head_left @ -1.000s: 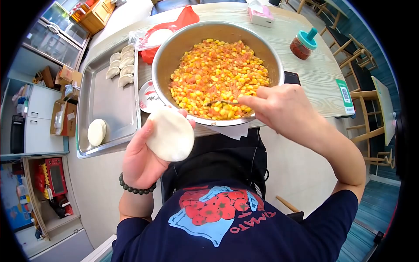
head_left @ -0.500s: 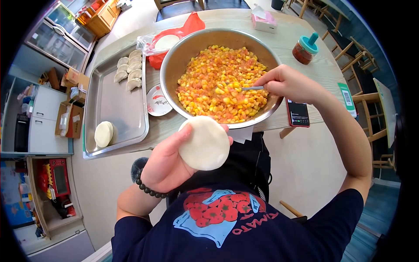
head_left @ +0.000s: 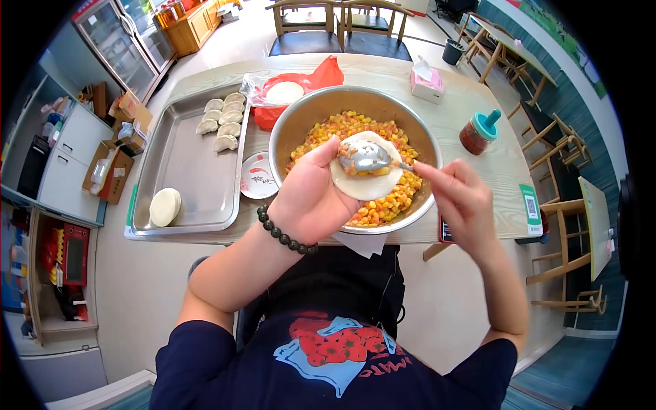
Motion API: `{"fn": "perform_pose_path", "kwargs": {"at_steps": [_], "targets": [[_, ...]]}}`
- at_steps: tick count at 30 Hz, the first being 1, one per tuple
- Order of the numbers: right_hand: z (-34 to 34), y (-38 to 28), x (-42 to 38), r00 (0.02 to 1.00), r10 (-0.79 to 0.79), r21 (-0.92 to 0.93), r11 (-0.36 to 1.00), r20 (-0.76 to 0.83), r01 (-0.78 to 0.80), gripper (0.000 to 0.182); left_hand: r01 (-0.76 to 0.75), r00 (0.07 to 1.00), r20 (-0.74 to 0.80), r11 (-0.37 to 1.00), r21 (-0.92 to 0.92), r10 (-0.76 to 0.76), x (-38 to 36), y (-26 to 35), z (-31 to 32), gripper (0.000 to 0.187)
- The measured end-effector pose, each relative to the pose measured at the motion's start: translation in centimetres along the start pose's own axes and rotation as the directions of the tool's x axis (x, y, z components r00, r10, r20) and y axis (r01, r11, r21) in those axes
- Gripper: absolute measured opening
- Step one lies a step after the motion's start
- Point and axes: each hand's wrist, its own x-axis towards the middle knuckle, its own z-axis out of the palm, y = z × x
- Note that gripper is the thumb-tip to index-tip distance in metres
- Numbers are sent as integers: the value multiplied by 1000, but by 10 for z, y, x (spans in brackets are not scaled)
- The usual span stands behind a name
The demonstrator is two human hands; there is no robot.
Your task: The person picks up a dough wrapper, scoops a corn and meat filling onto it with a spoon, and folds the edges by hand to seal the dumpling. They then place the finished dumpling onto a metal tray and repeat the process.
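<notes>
My left hand (head_left: 311, 181) holds a round dumpling wrapper (head_left: 352, 188) flat over the near part of a big steel bowl (head_left: 280, 137). In my right hand (head_left: 459, 198) is a metal spoon (head_left: 369, 156), its bowl turned over against the wrapper. Some of the corn and meat filling (head_left: 372, 172) shows beneath the spoon on the wrapper. More corn filling (head_left: 342, 123) lies in the bowl. To the left, several folded dumplings (head_left: 227, 123) and a small stack of wrappers (head_left: 165, 207) rest on a metal tray (head_left: 184, 164).
Beside the bowl sit a small patterned plate (head_left: 258, 179) and a red plastic bag (head_left: 321, 76) with more wrappers (head_left: 283, 93). A tissue box (head_left: 427, 83), a lidded jar (head_left: 478, 133) and a QR card (head_left: 530, 210) stand right. A phone (head_left: 445, 231) is partly hidden.
My right hand has lifted the spoon from the filling in the bowl to the wrapper. My left hand has raised the wrapper forward over the bowl. Filling now lies on it.
</notes>
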Motion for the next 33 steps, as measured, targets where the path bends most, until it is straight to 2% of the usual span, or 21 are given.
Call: {"fn": "perform_pose_path", "kwargs": {"at_steps": [2,4,6,8,9,10,11,12,13,15,17,19,21,23,25,26,27,29,30,31,33], "targets": [[10,7,-9,989,-102,-66,993,-103,95,37,3,1000,-24,1000,9,-3,2,0,3,47],[6,12,-14,992,-92,-52,995,-91,88,37,7,998,-57,1000,21,-6,2,2,2,47],[0,19,-16,993,-87,-36,996,-83,85,37,51,999,-14,996,-69,-52,2,6,-5,47],[-7,24,-19,994,97,228,970,-54,-82,37,35,999,-7,999,-38,-35,2,7,-10,47],[-10,20,-17,993,103,230,969,-55,-88,37,30,1000,1,1000,-10,-30,3,5,-11,47],[-14,15,-11,995,93,194,977,-44,-83,37,41,999,-2,999,-12,-41,3,2,-8,47],[-14,11,-7,996,83,158,985,-34,-77,37,51,998,-32,994,92,-48,3,-3,-1,48],[-12,9,-4,999,-8,121,993,-47,14,36,62,997,-61,979,197,-51,3,-6,3,48],[-13,10,-4,999,-3,120,993,-50,9,36,69,996,-61,978,198,-57,4,-5,3,48],[-16,10,-3,988,-150,8,989,41,149,36,39,998,-60,984,173,-29,2,-1,-2,49],[-17,7,-3,991,-128,21,992,24,128,34,38,998,-63,981,188,-26,1,1,-4,49],[-18,2,-3,989,138,214,969,-49,-125,32,21,999,-28,981,192,-16,-1,1,-3,49],[-19,2,-1,989,142,246,961,-36,-128,32,12,999,-39,977,214,-4,0,2,-3,49],[-18,-2,1,989,5,193,981,149,-34,33,1,998,-69,979,202,13,0,3,-3,49],[-14,-3,-2,984,82,202,973,158,-114,33,0,1000,-17,992,129,2,0,9,-8,49],[-13,0,-3,994,104,242,964,26,-108,33,-26,999,-14,992,125,28,-3,11,-7,50],[-13,4,-4,986,129,277,956,-109,-95,32,-46,984,-156,973,227,83,-8,13,4,51],[-17,6,-7,979,144,290,952,-141,-98,30,-59,995,-75,994,96,66,-28,19,4,51],[-24,5,-10,985,163,144,975,59,-170,30,-47,995,-86,995,92,55,-40,19,5,51],[-28,5,-13,946,205,-15,978,252,-208,29,-57,987,-142,993,104,71,-53,16,8,51],[-20,5,-16,938,208,-39,978,279,-206,29,-57,976,-202,992,111,78,-74,9,5,52]]}}
